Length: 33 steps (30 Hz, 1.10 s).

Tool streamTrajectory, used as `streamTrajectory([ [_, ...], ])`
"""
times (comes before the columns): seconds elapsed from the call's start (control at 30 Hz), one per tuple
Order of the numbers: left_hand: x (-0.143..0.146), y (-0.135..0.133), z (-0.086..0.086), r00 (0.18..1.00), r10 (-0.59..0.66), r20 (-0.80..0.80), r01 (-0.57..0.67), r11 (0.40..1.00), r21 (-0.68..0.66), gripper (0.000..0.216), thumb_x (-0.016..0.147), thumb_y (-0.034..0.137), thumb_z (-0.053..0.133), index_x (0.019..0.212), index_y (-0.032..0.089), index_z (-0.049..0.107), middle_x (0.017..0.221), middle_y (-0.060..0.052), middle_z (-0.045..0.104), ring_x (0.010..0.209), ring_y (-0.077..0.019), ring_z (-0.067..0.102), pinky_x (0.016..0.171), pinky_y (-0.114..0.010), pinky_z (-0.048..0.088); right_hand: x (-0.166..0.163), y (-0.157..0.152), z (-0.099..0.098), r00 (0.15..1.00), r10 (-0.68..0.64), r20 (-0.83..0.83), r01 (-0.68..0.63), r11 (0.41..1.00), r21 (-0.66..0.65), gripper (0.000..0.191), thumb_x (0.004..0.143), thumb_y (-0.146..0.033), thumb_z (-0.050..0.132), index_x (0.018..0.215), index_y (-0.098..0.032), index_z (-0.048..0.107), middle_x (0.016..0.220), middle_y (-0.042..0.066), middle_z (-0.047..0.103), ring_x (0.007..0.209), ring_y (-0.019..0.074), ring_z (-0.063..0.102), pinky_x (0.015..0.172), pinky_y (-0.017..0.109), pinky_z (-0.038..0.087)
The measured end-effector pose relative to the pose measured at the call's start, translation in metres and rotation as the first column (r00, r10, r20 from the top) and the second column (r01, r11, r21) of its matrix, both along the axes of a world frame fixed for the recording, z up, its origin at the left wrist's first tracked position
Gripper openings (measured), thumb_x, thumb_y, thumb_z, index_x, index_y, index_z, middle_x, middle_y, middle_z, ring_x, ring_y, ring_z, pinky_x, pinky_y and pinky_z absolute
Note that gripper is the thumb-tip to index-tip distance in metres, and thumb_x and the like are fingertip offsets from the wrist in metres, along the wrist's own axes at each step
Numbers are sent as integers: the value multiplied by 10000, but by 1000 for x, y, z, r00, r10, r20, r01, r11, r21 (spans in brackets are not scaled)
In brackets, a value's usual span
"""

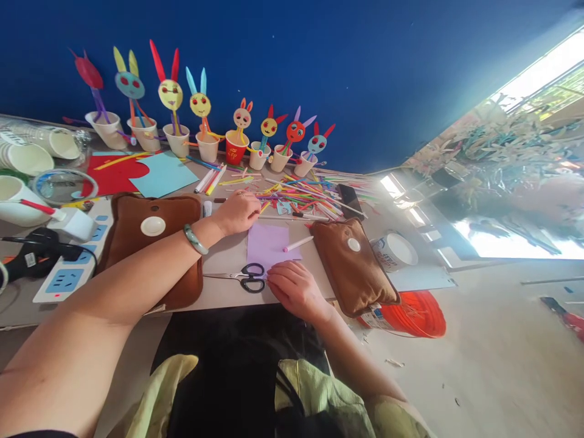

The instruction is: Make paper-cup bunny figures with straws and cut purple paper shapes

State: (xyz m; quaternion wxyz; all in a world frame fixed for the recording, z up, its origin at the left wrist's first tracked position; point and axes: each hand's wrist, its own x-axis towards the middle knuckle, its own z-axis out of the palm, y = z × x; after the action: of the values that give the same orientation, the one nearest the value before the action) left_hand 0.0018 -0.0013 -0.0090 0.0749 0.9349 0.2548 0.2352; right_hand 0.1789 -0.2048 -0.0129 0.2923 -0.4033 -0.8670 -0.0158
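Reaching across the table, my left hand (pixel 237 213) has its fingers curled down at the near edge of a pile of colored sticks (pixel 305 196). What its fingertips grip, if anything, is hidden. My right hand (pixel 296 289) is closed at the near edge of a sheet of purple paper (pixel 269 240), with a bit of purple showing at the fingertips. A white marker with a pink end (pixel 298 244) lies on the paper. Black-handled scissors (pixel 252 278) lie just left of my right hand, blades pointing left.
Brown cushion-like pouches (pixel 122 228) (pixel 353 261) flank the paper. Paper cups with rabbit-faced figures (pixel 171 140) line the blue wall. Red and light blue sheets (pixel 164 173), markers (pixel 214 179), a phone (pixel 350 201) and a power strip (pixel 73 267) lie around. An orange bucket (pixel 415 313) stands below.
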Motion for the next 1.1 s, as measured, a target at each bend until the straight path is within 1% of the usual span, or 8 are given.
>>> streamTrajectory([
  [0.2,1,1,-2,999,34,4,-34,999,-26,186,863,141,505,762,181,657,879,-77,732,972,-243,647,977,-427,409,1,1,-2,1000,3,-9,-3,1000,-2,117,942,-132,612,1019,-197,671,951,71,762,934,206,695,825,362,559],
  [0.33,1,2,-2,999,47,12,-47,998,-44,192,865,149,510,760,180,668,885,-84,736,978,-252,649,967,-435,408,-1,0,-2,1000,1,-21,-1,1000,-15,138,941,-127,603,1029,-204,676,951,73,761,944,206,697,831,362,559],
  [0.47,0,2,-1,999,53,2,-53,998,-22,208,883,160,499,748,183,655,886,-80,737,975,-246,646,965,-430,402,-2,0,-1,1000,-5,-27,4,1000,-31,148,947,-138,592,1041,-211,681,950,76,760,953,207,700,839,366,562],
  [0.6,0,1,1,998,55,-25,-56,998,-9,195,878,161,510,728,181,632,868,-78,728,960,-242,642,968,-431,398,-3,1,-2,999,2,-33,-3,1000,-15,129,938,-129,606,1017,-204,675,947,77,760,940,209,698,834,366,566],
  [0.77,0,1,1,998,61,-3,-61,998,-2,187,855,143,517,700,185,612,829,-77,715,930,-238,636,968,-436,399,-8,2,-4,998,15,-58,-16,1000,-23,153,937,-133,598,1038,-216,678,944,74,759,947,208,702,847,372,570],
  [0.87,0,2,0,998,60,-3,-60,998,2,159,852,181,561,697,189,595,814,-68,711,905,-231,630,955,-426,402,-11,3,-4,997,21,-69,-24,999,-36,164,935,-128,594,1045,-215,678,950,76,758,956,214,703,842,373,569],
  [0.97,0,1,1,997,73,-9,-73,997,-1,218,871,265,604,668,190,577,776,-69,700,873,-231,627,928,-417,407,-13,3,-4,998,27,-65,-29,999,-39,160,941,-129,588,1047,-211,675,954,79,758,950,214,702,836,375,571],
  [1.1,0,-2,4,995,89,-41,-90,996,-11,245,898,296,596,684,177,601,775,-82,701,888,-242,635,955,-426,394,-13,3,-3,998,26,-56,-28,999,-34,135,946,-132,589,1025,-208,668,959,80,759,942,217,700,824,381,570],
])
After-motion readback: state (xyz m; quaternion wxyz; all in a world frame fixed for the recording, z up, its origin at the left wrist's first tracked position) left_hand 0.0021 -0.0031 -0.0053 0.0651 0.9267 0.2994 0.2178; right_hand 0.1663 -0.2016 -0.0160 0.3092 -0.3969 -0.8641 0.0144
